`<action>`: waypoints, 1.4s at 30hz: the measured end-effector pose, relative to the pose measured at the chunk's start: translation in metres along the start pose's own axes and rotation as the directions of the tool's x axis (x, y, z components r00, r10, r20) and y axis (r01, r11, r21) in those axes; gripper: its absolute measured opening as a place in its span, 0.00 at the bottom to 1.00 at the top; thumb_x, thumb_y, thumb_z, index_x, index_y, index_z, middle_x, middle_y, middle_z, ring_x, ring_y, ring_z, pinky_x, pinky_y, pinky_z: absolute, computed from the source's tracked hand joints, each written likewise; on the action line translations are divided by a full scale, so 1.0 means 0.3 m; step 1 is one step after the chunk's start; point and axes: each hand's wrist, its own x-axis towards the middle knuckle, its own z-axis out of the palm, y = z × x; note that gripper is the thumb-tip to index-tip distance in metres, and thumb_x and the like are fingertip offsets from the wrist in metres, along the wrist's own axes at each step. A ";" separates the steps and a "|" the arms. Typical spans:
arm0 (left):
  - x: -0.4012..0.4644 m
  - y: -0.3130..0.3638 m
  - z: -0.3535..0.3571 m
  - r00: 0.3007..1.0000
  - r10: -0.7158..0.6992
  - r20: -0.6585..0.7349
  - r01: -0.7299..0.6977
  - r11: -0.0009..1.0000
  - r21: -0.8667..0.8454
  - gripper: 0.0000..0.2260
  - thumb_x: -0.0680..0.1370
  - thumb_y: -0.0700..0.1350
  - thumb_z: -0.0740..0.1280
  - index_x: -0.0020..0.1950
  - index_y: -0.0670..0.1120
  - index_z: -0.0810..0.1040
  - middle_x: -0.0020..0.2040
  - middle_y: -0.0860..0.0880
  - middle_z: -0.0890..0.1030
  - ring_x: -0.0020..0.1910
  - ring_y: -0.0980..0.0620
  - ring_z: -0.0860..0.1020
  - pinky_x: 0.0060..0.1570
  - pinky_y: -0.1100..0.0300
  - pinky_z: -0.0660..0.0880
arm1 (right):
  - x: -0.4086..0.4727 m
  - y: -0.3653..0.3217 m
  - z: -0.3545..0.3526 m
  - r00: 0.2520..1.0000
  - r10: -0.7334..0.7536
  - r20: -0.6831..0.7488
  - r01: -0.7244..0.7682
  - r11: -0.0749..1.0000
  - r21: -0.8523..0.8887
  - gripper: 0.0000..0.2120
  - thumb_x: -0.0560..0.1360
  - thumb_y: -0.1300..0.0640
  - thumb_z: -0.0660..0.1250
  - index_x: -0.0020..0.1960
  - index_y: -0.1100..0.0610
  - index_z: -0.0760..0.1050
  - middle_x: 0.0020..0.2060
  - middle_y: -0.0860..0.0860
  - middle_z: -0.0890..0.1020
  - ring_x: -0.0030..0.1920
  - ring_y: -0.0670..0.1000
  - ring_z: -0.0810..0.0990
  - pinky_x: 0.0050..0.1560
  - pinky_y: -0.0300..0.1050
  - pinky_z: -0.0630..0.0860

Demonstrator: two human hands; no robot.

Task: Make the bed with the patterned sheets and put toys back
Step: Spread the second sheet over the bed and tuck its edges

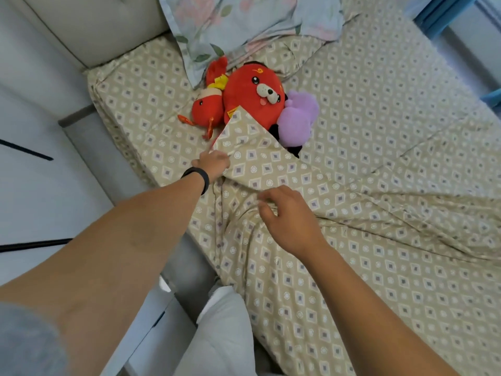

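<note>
Head view: left hand (214, 162) pinches top sheet (271, 169) edge w/ corner over red plush (253, 96) & purple toy (298, 118), right hand (287, 215) loosely curled, holding nothing; best to pull evenly, w/o burying toys.

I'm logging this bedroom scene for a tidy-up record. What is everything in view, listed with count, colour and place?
fitted sheet: one, beige with diamond pattern, on the mattress
top sheet: one, same pattern, rumpled, its corner over the toys
red toys: two, large bear-faced one and small one to its left
purple toy: one, right of the big red toy
pillow: one, pale blue floral, at the headboard
headboard: one, grey
left hand: grips the sheet edge; black wristband
right hand: fingers curled on the sheet
</note>
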 end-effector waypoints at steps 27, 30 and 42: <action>-1.353 0.287 0.901 0.743 0.653 0.149 -0.514 0.698 -0.498 0.10 0.80 0.35 0.62 0.51 0.50 0.75 0.37 0.43 0.75 0.30 0.50 0.69 0.31 0.59 0.66 | -1.063 0.511 -0.263 0.716 0.650 0.257 -0.521 0.252 0.816 0.26 0.76 0.33 0.65 0.55 0.55 0.82 0.46 0.52 0.87 0.41 0.52 0.81 0.44 0.47 0.78; -1.566 0.227 1.083 0.764 0.627 0.151 -0.454 0.689 -0.565 0.12 0.79 0.33 0.62 0.51 0.50 0.77 0.35 0.43 0.74 0.29 0.50 0.68 0.31 0.59 0.65 | -1.285 0.619 -0.268 0.732 0.622 0.278 -0.533 0.267 0.803 0.23 0.74 0.35 0.69 0.51 0.55 0.83 0.41 0.51 0.85 0.36 0.50 0.77 0.40 0.44 0.76; -2.089 -0.040 1.324 0.968 0.196 0.158 -0.116 0.905 -0.409 0.23 0.81 0.51 0.65 0.72 0.44 0.65 0.59 0.44 0.76 0.48 0.47 0.76 0.48 0.54 0.72 | -1.897 0.754 -0.086 0.799 0.538 0.268 -0.484 0.311 0.818 0.11 0.79 0.56 0.60 0.38 0.54 0.71 0.27 0.48 0.72 0.27 0.47 0.68 0.33 0.42 0.67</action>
